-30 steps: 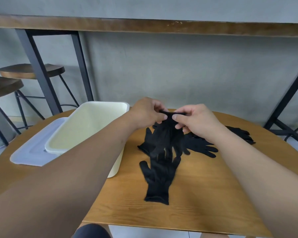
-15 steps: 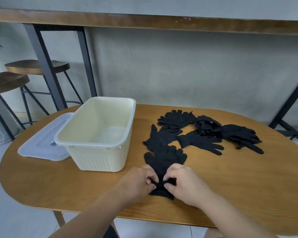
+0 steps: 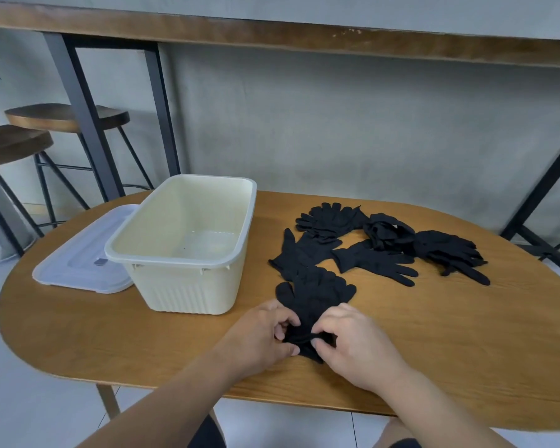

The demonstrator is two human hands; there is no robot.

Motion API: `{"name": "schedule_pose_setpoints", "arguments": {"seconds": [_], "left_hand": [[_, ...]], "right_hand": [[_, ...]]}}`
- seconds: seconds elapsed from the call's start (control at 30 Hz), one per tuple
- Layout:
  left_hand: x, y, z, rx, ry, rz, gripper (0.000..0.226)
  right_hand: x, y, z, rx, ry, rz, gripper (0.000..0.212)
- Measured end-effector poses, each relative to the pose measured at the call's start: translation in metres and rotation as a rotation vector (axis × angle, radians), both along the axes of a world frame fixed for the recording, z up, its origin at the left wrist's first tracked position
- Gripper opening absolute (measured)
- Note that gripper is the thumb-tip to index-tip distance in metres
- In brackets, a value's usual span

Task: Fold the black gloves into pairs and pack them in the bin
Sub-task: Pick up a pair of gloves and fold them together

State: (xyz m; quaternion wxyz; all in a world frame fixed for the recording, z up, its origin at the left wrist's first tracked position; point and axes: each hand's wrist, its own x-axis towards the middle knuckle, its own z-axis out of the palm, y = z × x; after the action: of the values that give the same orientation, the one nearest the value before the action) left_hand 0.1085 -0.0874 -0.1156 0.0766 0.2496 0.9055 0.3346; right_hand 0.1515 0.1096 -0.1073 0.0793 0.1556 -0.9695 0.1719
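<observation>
Head view: both hands are pinching the cuff end of the stacked glove pair (image 3: 314, 299), left hand (image 3: 265, 334) and right hand (image 3: 353, 341) side by side, the gloves' fingers pointing away, bin (image 3: 188, 260) lying forward-left on the desk (image 3: 434, 334).

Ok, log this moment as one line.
step: folding pair | left hand: pinching glove cuff | right hand: pinching same cuff | bin: no gloves inside | loose gloves: on table | lid: beside bin
</observation>
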Motion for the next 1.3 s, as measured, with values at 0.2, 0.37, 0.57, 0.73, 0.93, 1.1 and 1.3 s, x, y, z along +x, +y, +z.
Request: {"name": "schedule_pose_setpoints", "arguments": {"seconds": [0.2,0.37,0.57,0.73,0.93,1.1,1.3], "left_hand": [[0.0,-0.001,-0.001,0.003,-0.015,-0.012,0.029],[0.001,0.0,0.001,0.002,-0.051,-0.023,0.042],[0.004,0.0,0.002,-0.025,-0.047,-0.039,0.037],[0.005,0.001,0.003,-0.008,-0.104,-0.065,0.028],[-0.008,0.014,-0.002,-0.114,0.221,-0.042,0.031],[-0.032,0.032,-0.014,-0.264,0.17,0.034,0.049],[-0.067,0.051,0.005,-0.064,-0.052,0.408,0.053]], "right_hand": [[0.003,-0.003,-0.005,-0.035,-0.009,0.0,0.027],[0.005,-0.007,-0.008,-0.015,-0.041,0.013,0.029],[0.009,-0.008,-0.004,-0.011,-0.11,0.03,0.041],[0.015,-0.003,0.001,0.065,-0.137,0.067,0.044],[0.015,0.003,0.007,0.06,-0.167,0.08,0.04],[0.014,0.006,0.016,-0.001,-0.265,0.047,0.05],[0.01,0.006,0.021,-0.068,-0.321,0.004,0.041]]}}
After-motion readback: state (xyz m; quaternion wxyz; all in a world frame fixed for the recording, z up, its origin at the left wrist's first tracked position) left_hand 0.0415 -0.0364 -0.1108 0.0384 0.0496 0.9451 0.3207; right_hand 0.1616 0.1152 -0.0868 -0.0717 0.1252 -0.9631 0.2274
